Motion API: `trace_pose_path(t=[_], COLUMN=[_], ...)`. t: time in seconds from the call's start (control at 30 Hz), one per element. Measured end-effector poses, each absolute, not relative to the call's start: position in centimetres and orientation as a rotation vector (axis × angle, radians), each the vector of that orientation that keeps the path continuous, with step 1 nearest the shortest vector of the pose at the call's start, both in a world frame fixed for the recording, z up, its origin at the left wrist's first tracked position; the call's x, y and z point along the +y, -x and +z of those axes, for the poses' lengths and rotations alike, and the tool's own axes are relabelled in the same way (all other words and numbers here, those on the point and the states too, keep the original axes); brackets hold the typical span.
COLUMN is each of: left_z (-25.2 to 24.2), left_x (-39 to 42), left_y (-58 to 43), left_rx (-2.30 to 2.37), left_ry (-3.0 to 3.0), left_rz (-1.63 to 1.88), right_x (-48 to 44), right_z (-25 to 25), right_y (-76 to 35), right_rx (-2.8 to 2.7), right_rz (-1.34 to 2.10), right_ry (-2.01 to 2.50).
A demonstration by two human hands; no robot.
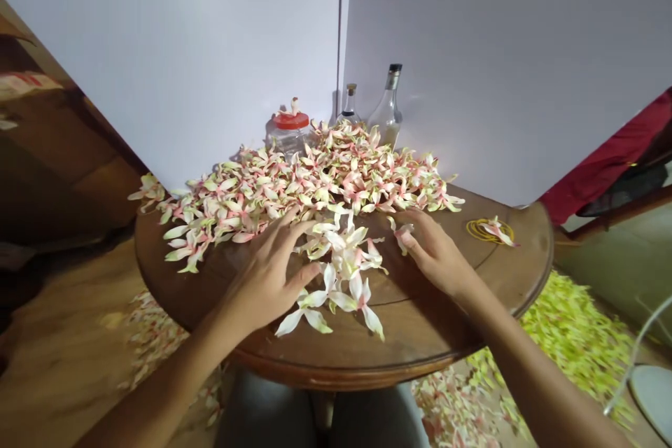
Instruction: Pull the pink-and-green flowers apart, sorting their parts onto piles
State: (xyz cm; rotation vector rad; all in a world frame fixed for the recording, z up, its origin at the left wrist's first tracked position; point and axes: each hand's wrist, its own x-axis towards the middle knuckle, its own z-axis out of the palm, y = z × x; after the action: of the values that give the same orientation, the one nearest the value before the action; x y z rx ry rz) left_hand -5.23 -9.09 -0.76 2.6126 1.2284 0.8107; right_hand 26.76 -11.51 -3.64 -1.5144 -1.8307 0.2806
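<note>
The small flower cluster (341,252) lies near the surface's (414,336) front edge, between a spread, seemingly empty left hand (270,273) and a half-curled right hand (435,252) at one pale flower (404,232), its grip unclear. A careless pull bodyward could tip the cluster over that edge.

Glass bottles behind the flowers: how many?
2: a small tan-topped bottle and, just right of it, a taller dark-capped bottle, both behind the flower heap. The heap covers their lower parts and may hide others.
</note>
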Motion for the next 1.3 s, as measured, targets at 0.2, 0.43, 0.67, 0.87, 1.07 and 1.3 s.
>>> trace_pose_path(t=[0.2,0.43,0.67,0.87,1.07,1.3], left_z=[-3.6,-4.6,-5.9,-5.9,-6.1,-5.7], left_x=[-9.5,-7.7,-7.9,-12.1,-14.6,-19.2], left_y=[3.2,0.1,-1.3,-4.0,-5.9,-9.3], left_rx=[1.212,1.109,1.055,1.061,1.050,1.062], left_ry=[-2.681,-2.683,-2.705,-2.704,-2.833,-2.747], left_rz=[0.711,0.709,0.757,0.799,0.693,0.755], right_x=[-10.8,-9.0,-10.1,-13.9,-16.7,-20.8], right_z=[-4.6,-4.5,-4.8,-4.0,-4.4,-4.2], right_y=[-24.2,-20.8,-18.0,-18.5,-19.8,-22.2], right_rx=[-1.838,-1.853,-1.793,-1.553,-1.355,-1.211], right_rz=[0.415,0.422,0.513,0.641,0.671,0.719], right_ry=[1.472,1.350,1.323,1.371,1.318,1.338])
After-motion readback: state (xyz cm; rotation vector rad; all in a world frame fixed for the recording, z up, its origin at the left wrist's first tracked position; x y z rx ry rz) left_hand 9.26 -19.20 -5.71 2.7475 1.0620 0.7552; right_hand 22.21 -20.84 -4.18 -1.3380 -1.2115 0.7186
